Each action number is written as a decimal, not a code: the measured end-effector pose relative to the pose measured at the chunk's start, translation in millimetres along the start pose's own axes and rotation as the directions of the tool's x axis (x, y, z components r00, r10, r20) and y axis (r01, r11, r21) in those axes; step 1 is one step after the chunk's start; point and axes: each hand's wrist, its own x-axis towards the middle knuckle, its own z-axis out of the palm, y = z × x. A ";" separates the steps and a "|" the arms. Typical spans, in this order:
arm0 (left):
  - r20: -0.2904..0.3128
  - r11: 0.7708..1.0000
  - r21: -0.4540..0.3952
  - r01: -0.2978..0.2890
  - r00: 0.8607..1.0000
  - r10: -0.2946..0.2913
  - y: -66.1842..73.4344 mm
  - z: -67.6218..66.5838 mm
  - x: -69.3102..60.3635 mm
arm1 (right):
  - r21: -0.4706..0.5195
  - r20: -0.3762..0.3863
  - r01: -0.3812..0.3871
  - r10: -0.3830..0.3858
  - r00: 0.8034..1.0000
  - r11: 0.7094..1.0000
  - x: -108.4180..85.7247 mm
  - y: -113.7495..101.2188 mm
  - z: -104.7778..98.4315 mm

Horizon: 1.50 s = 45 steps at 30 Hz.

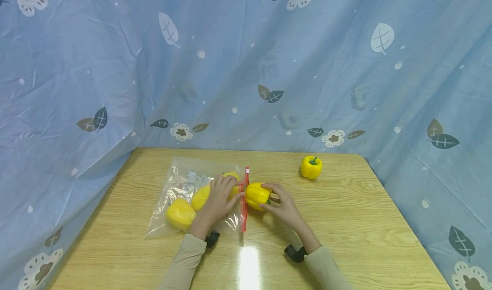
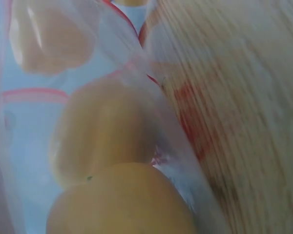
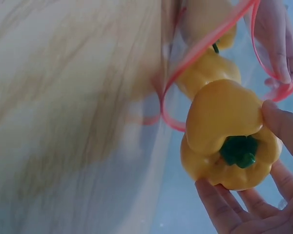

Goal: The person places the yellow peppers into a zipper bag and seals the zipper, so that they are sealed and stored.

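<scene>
Yellow pepper [image 1: 257,196], one: grasped by the right hand [image 1: 283,206], at the red mouth [image 1: 244,221] of the bag [image 1: 182,181], which the left hand [image 1: 221,196] pinches. Already bagged, left of the grip: at least three peppers [image 1: 180,214], by my count. Outside, beyond it and right: one loose pepper [image 1: 311,168].

Through the cloudy film of a clear plastic bag [image 2: 188,170] show three yellow peppers; the lower pepper [image 2: 122,202] overlaps the middle pepper [image 2: 95,131]; the upper pepper [image 2: 51,41] sits apart; wood-grained tabletop [image 2: 254,97] at right, with a blurred red patch [image 2: 195,119]
</scene>
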 end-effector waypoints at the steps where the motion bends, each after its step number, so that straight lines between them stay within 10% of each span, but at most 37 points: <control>1: -0.002 1.000 0.006 0.000 1.000 0.000 0.2 -0.4 0.0 | 0.006 0.008 -0.005 0.005 1.000 1.000 0.7 1.9 1.5; 15: -0.002 1.000 0.023 0.014 1.000 -0.014 3.6 -3.1 0.1 | 0.094 0.104 -0.014 0.005 0.995 0.995 3.9 -28.4 5.7; 45: 0.035 0.998 0.044 0.053 0.998 -0.055 5.5 -4.9 -0.2 | 0.254 0.302 -0.039 -0.041 0.952 0.967 9.4 4.5 34.3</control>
